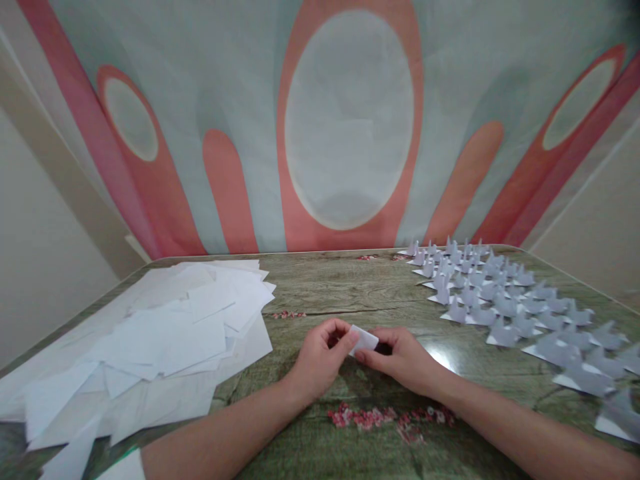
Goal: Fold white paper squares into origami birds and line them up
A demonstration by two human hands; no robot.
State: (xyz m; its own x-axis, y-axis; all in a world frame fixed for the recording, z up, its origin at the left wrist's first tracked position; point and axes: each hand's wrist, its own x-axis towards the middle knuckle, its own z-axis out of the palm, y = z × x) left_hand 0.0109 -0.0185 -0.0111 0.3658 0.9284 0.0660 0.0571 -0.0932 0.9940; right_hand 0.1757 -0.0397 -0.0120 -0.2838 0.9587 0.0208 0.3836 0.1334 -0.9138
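Between my two hands, a little above the middle of the table, is a small folded piece of white paper [365,339]. My left hand [327,353] pinches its left side, with the thumb on the near face and the index finger curled behind. At its right side my right hand [400,357] grips it between thumb and fingers. The rest of the fingers on both hands are partly hidden. To the right stand several rows of folded white paper cranes [505,303].
Loose white paper sheets [195,337] lie in an overlapping spread over the left of the wood-grain table [320,287]. Printed pink blossoms [365,417] decorate its surface. A wall hanging [255,80] with red and white shapes rises behind the far edge.
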